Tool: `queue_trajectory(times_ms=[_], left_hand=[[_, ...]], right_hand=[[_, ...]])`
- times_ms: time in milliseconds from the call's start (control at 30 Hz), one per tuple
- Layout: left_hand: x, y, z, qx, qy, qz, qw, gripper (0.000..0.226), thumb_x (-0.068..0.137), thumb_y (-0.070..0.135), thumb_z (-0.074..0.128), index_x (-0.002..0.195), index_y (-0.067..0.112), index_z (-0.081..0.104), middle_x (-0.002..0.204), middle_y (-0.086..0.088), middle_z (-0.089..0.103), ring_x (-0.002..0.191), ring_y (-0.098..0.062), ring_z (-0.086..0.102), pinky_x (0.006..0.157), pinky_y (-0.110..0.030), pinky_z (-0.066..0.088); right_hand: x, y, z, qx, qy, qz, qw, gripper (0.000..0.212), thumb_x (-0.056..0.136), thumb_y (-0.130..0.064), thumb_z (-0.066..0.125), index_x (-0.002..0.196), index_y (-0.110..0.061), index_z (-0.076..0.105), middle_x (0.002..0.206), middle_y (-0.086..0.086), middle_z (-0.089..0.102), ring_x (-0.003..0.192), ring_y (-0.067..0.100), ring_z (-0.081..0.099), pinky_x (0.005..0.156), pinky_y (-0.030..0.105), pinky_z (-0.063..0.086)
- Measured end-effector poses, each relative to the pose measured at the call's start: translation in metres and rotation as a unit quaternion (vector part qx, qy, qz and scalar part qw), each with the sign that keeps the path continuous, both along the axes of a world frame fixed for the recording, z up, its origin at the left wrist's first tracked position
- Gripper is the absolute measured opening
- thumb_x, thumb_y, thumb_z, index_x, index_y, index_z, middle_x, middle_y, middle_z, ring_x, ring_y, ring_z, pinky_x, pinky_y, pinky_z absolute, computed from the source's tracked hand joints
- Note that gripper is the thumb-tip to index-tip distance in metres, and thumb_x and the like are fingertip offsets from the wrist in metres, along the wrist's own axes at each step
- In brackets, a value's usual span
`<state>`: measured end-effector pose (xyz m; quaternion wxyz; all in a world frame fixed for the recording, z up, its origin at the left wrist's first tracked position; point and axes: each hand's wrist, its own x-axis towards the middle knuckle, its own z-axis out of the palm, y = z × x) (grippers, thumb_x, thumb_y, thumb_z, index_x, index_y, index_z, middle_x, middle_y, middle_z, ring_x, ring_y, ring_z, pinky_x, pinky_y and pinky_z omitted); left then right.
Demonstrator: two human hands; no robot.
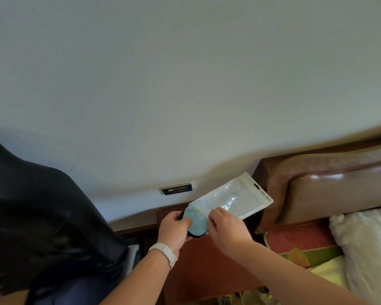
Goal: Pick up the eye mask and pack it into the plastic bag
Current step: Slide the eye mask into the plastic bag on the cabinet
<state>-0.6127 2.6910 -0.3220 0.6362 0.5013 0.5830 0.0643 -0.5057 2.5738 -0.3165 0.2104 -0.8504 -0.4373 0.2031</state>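
A light blue eye mask with a black edge is held in my left hand, thumb on top. Its upper end sits at or just inside the mouth of a clear plastic bag with a white header strip, which slants up to the right. My right hand pinches the bag's lower edge near the opening. Both hands hover above a reddish-brown bedside table. How far the mask reaches into the bag is hard to tell. A white band is on my left wrist.
A large black glossy bag fills the left. A brown padded headboard and a bed with a white pillow lie to the right. A wall socket sits on the pale wall behind the table.
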Motion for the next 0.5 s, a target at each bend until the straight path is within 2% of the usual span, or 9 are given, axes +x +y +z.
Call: queue_trajectory(times_ms=[133,267,367,500], left_hand=[[0.001,-0.006,-0.006,0.049,-0.006,0.019,0.999,0.015,0.088,0.006,0.064,0.094,0.019,0.064,0.093,-0.005,0.071,0.084,-0.02,0.071,0.068,-0.038,0.064],[0.005,-0.009,-0.01,0.088,0.0,0.056,0.995,0.016,0.088,0.013,0.069,0.093,0.026,0.061,0.091,-0.001,0.069,0.083,-0.018,0.07,0.074,-0.043,0.063],[0.011,-0.008,-0.008,0.119,0.011,0.074,0.99,0.017,0.087,0.016,0.071,0.089,0.027,0.058,0.087,0.002,0.069,0.076,-0.014,0.068,0.058,-0.027,0.054],[0.017,0.002,-0.008,0.157,0.069,-0.009,0.985,0.013,0.087,0.02,0.067,0.083,0.029,0.058,0.081,0.009,0.066,0.068,-0.006,0.064,0.052,-0.019,0.042]], right_hand=[[-0.002,0.007,0.001,-0.005,0.05,-0.044,0.998,0.018,0.095,-0.026,0.047,0.083,-0.014,0.055,0.083,-0.002,0.055,0.069,0.019,0.055,0.062,0.038,0.05],[-0.006,0.015,0.0,0.0,0.07,-0.039,0.997,0.018,0.096,-0.026,0.047,0.084,-0.014,0.056,0.086,-0.001,0.056,0.07,0.019,0.055,0.063,0.038,0.049],[-0.012,0.023,0.001,0.005,0.074,-0.015,0.997,0.019,0.097,-0.025,0.045,0.085,-0.012,0.055,0.087,0.0,0.056,0.072,0.021,0.054,0.063,0.039,0.048],[-0.016,0.033,-0.001,0.007,0.077,-0.017,0.997,0.019,0.097,-0.023,0.045,0.084,-0.011,0.052,0.088,0.003,0.055,0.072,0.023,0.053,0.06,0.035,0.041]])
